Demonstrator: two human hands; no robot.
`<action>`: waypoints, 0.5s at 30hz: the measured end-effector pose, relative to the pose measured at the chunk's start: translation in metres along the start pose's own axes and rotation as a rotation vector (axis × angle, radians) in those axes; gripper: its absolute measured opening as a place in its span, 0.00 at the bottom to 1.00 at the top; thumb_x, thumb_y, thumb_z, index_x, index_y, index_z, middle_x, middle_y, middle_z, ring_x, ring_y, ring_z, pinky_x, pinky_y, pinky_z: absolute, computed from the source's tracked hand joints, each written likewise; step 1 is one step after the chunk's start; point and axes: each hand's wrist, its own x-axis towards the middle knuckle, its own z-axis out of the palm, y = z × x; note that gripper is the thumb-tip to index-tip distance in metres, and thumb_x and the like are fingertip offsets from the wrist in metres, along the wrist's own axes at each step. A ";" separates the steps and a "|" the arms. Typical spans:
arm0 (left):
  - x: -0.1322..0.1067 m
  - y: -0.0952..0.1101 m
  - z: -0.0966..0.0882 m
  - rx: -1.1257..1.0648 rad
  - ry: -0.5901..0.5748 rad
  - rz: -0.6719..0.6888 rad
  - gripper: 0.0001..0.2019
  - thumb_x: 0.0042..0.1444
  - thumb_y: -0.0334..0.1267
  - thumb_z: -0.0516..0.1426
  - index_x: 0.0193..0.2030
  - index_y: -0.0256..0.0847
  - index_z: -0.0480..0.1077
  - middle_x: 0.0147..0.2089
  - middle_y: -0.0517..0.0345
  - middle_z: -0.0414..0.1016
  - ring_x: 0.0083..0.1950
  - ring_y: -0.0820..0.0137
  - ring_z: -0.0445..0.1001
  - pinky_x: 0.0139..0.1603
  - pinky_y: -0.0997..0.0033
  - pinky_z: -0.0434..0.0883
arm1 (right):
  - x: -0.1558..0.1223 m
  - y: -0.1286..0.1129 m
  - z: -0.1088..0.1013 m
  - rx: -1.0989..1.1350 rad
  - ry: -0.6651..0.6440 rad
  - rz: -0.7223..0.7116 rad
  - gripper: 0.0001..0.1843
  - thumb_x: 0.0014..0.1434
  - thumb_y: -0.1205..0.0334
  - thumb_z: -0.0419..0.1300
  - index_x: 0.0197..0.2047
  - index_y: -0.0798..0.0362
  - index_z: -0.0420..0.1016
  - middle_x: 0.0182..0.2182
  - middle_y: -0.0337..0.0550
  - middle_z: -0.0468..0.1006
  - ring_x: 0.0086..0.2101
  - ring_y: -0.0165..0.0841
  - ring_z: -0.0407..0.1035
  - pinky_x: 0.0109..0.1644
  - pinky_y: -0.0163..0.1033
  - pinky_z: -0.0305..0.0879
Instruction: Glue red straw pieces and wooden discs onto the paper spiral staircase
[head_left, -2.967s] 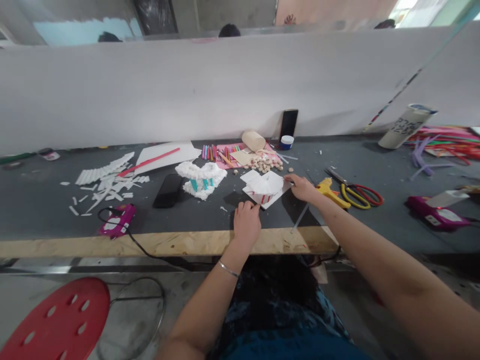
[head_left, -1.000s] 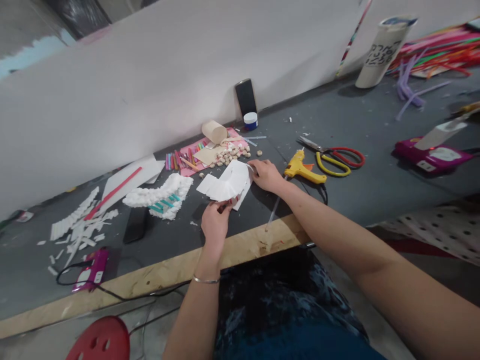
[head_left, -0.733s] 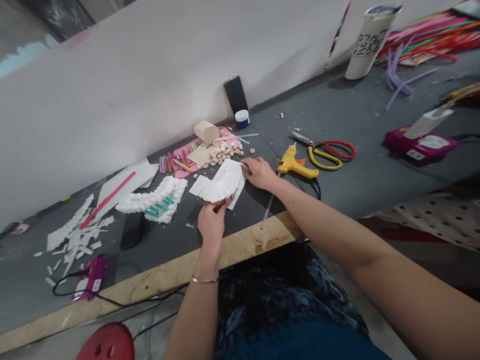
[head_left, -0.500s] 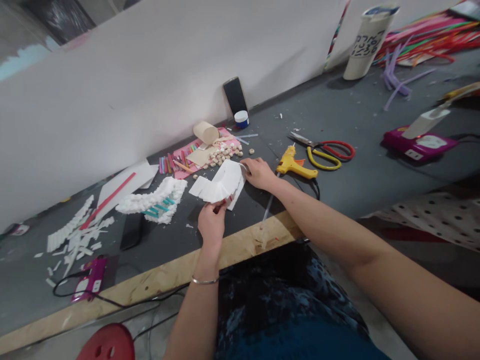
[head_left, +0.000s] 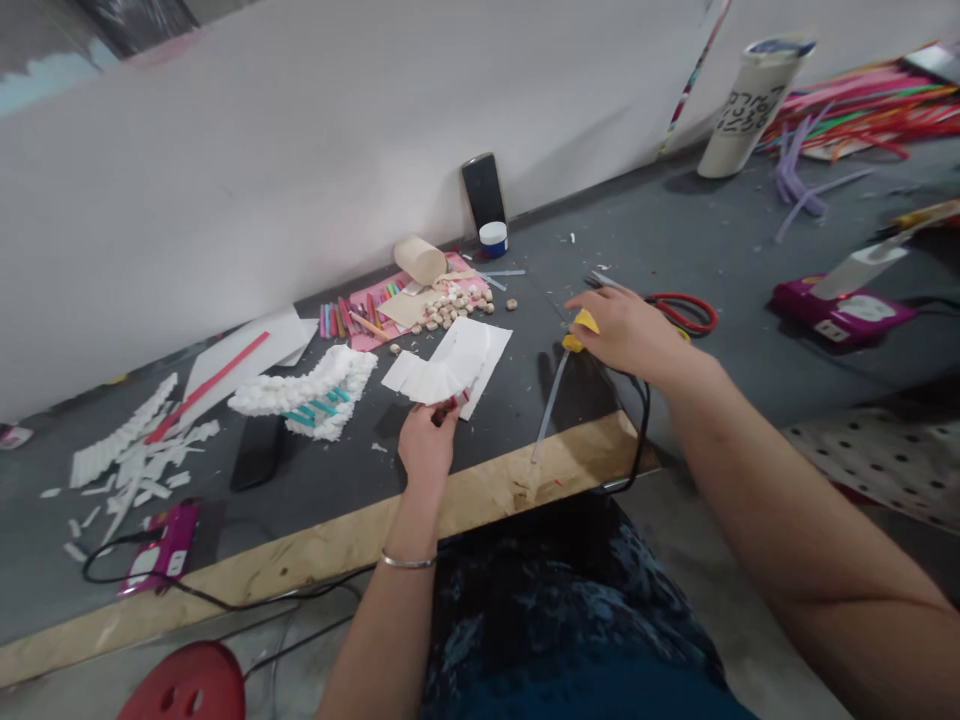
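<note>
Nearest, a red stool [head_left: 204, 664] stands below the wooden edge [head_left: 330, 537] of the dark desk [head_left: 660, 235]. Left hand [head_left: 426, 437], a silver bracelet [head_left: 409, 562] at its wrist: the grip is narrow, thumb and fingers pinching the near side of a white paper model [head_left: 446, 368], where small red parts show. The model lies near the middle of the desk's front portion, a flat white sheet [head_left: 491, 355] beneath it. Right hand [head_left: 624, 325]: the fingers bend over a yellow glue gun [head_left: 573, 343]; how tightly this grip is closed cannot be told. A translucent glue stick [head_left: 553, 395] extends from the gun toward the wooden edge. Just beside this hand, partly covered by it, are scissors [head_left: 682, 296]. To the left lie a dark phone [head_left: 256, 455] and a fluffy white model [head_left: 300, 393] with teal supports. Beyond the paper model, small tan rounded pieces [head_left: 454, 305] rest near a cardboard tube [head_left: 420, 260]. Farther back, a white-lidded jar [head_left: 493, 240] stands before a second phone [head_left: 484, 190], which leans on the white wall [head_left: 300, 170].
</note>
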 end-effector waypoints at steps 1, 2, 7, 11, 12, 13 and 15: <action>0.000 -0.001 0.000 -0.005 0.001 0.006 0.10 0.56 0.42 0.61 0.40 0.41 0.81 0.35 0.54 0.78 0.38 0.65 0.76 0.40 0.69 0.68 | -0.009 0.007 -0.001 -0.063 -0.061 0.022 0.18 0.61 0.61 0.53 0.52 0.58 0.73 0.46 0.59 0.77 0.47 0.50 0.71 0.51 0.51 0.64; 0.000 -0.001 0.001 -0.010 0.003 0.012 0.10 0.56 0.42 0.61 0.40 0.41 0.81 0.35 0.54 0.78 0.38 0.65 0.76 0.40 0.69 0.68 | -0.016 0.013 0.000 -0.098 -0.105 0.037 0.18 0.60 0.61 0.54 0.51 0.58 0.74 0.45 0.60 0.78 0.45 0.51 0.71 0.49 0.51 0.65; 0.000 -0.001 0.001 0.001 -0.008 0.010 0.10 0.56 0.42 0.61 0.39 0.41 0.80 0.35 0.54 0.77 0.38 0.64 0.75 0.38 0.69 0.67 | -0.036 0.025 0.013 -0.147 -0.167 0.033 0.23 0.60 0.57 0.56 0.56 0.55 0.70 0.46 0.57 0.77 0.46 0.51 0.69 0.48 0.51 0.65; -0.001 -0.001 0.000 -0.007 -0.005 0.013 0.08 0.56 0.40 0.61 0.38 0.41 0.80 0.34 0.55 0.77 0.36 0.65 0.74 0.38 0.69 0.67 | -0.037 0.022 0.017 -0.198 -0.149 0.043 0.25 0.61 0.56 0.55 0.58 0.60 0.68 0.47 0.61 0.76 0.49 0.52 0.67 0.52 0.53 0.64; -0.001 -0.001 0.001 -0.012 -0.003 0.012 0.08 0.56 0.40 0.61 0.38 0.41 0.80 0.34 0.55 0.77 0.36 0.65 0.74 0.38 0.69 0.67 | -0.037 0.021 0.017 -0.202 -0.133 0.051 0.24 0.61 0.56 0.55 0.57 0.60 0.68 0.47 0.61 0.76 0.50 0.53 0.67 0.51 0.54 0.64; -0.001 -0.001 0.001 -0.018 0.000 0.011 0.08 0.56 0.40 0.61 0.38 0.41 0.80 0.34 0.55 0.77 0.36 0.65 0.74 0.38 0.69 0.67 | -0.036 0.018 0.015 -0.194 -0.104 0.058 0.24 0.61 0.56 0.55 0.57 0.59 0.69 0.48 0.61 0.76 0.50 0.54 0.67 0.50 0.55 0.64; -0.001 -0.002 0.002 -0.028 0.003 0.009 0.08 0.56 0.40 0.61 0.39 0.41 0.80 0.35 0.54 0.77 0.36 0.65 0.74 0.39 0.68 0.67 | -0.033 0.008 0.012 -0.129 -0.009 0.043 0.22 0.61 0.57 0.55 0.56 0.57 0.70 0.48 0.60 0.76 0.50 0.54 0.67 0.50 0.57 0.65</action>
